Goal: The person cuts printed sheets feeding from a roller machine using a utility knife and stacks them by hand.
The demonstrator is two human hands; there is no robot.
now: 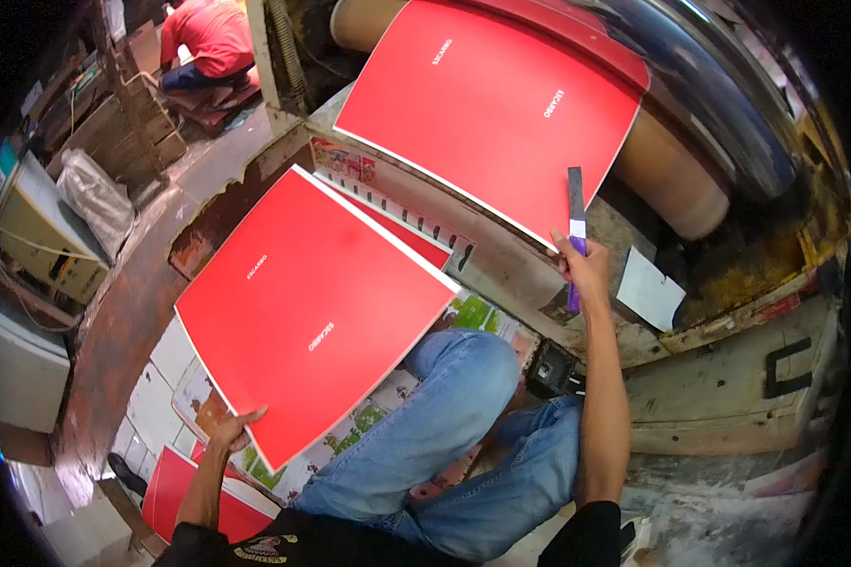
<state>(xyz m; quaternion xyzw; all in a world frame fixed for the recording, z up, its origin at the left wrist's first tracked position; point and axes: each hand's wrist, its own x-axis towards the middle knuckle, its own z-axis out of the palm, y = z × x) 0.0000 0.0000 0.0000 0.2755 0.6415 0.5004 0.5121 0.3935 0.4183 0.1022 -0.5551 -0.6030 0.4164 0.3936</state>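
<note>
My left hand (234, 430) grips the lower left edge of a red printed sheet (303, 293) with small white lettering and a white border, which lies above my knees. In my right hand (581, 265) is a purple-handled tool (577, 227) with a dark flat blade pointing away from me. The fingers of that hand also touch the lower corner of a second red sheet (492, 113). This sheet's far side lies against a shiny metal roller (728, 94). Part of another red sheet shows beneath the first one.
Brown rollers (676, 175) sit under the far sheet. A white paper piece (651, 288) lies right of my hand. More red sheets (199, 496) are at the lower left. A person in a red shirt (213, 38) crouches at the upper left, near a plastic-wrapped bundle (95, 203).
</note>
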